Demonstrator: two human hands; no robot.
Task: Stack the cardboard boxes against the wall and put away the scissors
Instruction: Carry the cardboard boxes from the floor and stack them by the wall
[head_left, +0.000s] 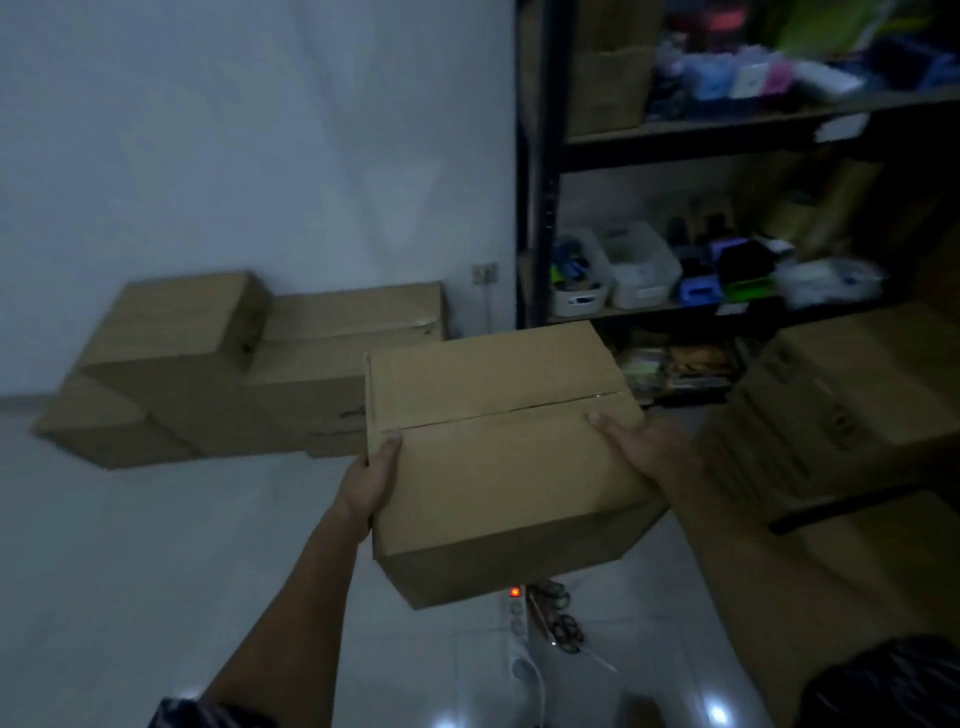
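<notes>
I hold a closed cardboard box (498, 457) in the air between both hands. My left hand (371, 480) grips its left side with the thumb on top. My right hand (636, 441) clasps its right edge. Against the white wall sit several stacked cardboard boxes (208, 364), lower left of the held box. Two pairs of black-handled scissors (563, 621) lie on the floor below the held box, beside a power strip.
A dark shelving unit (540, 197) with bins and small items stands at the right. More cardboard boxes (841, 395) pile up at the right, near my right arm. A white power strip (517, 623) with a red light lies on the tiled floor (156, 571).
</notes>
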